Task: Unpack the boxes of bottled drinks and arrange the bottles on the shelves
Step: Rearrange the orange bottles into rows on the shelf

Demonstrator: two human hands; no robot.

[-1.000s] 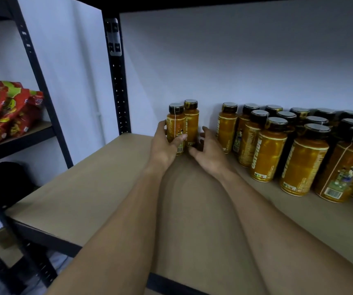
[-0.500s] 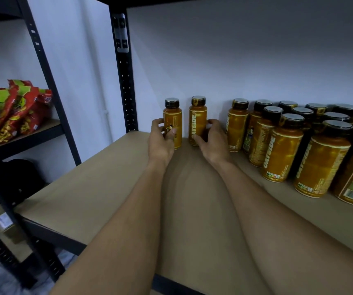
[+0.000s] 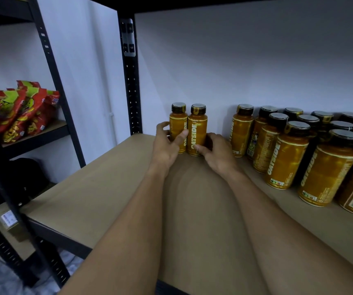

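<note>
The 2 forearms extend forward and converge, the left hand (image 3: 166, 145) curling thumb and fingers round the left bottle (image 3: 178, 124), the right hand (image 3: 217, 153) gripping the right bottle (image 3: 199, 126).

head view, close, facing down onto shelf (image 3: 111, 188)

Two separate bottles (image 3: 196, 129), at least ten grouped bottles (image 3: 286, 154) (some hidden).

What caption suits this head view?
Left hand grips left bottle, right hand grips right bottle, together on the shelf.
</note>
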